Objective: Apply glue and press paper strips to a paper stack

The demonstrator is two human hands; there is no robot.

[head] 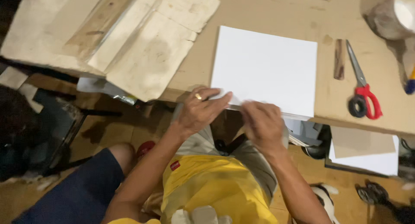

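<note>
White card stack [266,68] lies at twelve o'clock. My left hand [199,111] and right hand [261,124], fingers curled, pinch its near edge.

I see a light brown tabletop [276,12] carrying a white square sheet stack [266,68], its near edge at the tabletop's front edge. To the right lie a small dark wooden strip [339,59] and, just beside it, red-handled scissors [362,88]. At the left, worn, stained cardboard pieces [129,38] overlap and overhang the front edge. A pale roll [391,14] sits at the far right corner.
</note>
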